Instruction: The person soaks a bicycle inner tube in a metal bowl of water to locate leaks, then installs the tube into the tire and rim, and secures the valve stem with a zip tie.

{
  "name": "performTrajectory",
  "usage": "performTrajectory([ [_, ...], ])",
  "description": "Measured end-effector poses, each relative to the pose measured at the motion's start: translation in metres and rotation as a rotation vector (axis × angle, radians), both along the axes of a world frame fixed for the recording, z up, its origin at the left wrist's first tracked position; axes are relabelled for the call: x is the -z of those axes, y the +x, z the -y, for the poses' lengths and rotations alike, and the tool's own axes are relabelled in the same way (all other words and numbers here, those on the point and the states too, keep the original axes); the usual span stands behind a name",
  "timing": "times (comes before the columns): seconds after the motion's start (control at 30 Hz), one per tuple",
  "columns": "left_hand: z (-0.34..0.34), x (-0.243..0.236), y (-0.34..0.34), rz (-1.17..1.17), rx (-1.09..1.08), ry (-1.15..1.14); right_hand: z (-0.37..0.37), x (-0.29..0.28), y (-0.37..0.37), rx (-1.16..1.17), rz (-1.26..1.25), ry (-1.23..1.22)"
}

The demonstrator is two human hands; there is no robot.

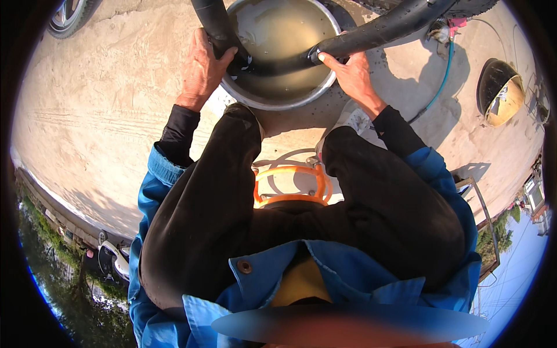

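Note:
A thick black inner tube [383, 28], wet with drops, dips into cloudy water [284, 29] in a round metal basin [272, 107]. My left hand [204, 69] closes around the tube at the basin's left side, fingers partly hidden behind it. At the right rim my right hand [353, 76] grips the other side, thumb on top and fingers underneath. Between my hands, a stretch of the tube lies in the water. Its upper parts run out of the picture at the top.
Between my legs is an orange tubular frame [290, 169]. A teal hose [444, 81] with a pink-red fitting [457, 24] lies right of the basin, near a dark and tan bowl-shaped thing [503, 95]. A wheel [69, 17] stands far left, a knobbly tyre [473, 7] far right.

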State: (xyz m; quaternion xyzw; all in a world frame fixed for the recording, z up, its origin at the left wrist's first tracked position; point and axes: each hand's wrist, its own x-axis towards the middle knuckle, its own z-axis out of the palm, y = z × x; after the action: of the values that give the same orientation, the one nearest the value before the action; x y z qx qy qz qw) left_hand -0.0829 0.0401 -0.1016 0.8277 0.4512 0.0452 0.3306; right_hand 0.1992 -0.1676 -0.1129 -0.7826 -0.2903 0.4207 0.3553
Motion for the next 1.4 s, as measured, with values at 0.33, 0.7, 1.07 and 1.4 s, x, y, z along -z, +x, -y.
performTrajectory([
  [0.33, -0.004, -0.01, 0.0, 0.018, -0.042, -0.115, 0.005, -0.007, -0.001, 0.079, -0.109, 0.1],
  [0.7, -0.054, -0.068, 0.006, -0.011, -0.161, -0.24, 0.05, -0.051, 0.025, 0.227, -0.367, 0.186],
  [1.07, -0.184, -0.079, 0.115, 0.151, -0.017, 0.332, 0.059, -0.103, 0.067, 0.463, -0.167, 0.183],
  [1.4, -0.042, -0.081, -0.009, 0.178, -0.593, -0.272, -0.081, -0.193, 0.207, 0.136, 0.242, 0.245],
])
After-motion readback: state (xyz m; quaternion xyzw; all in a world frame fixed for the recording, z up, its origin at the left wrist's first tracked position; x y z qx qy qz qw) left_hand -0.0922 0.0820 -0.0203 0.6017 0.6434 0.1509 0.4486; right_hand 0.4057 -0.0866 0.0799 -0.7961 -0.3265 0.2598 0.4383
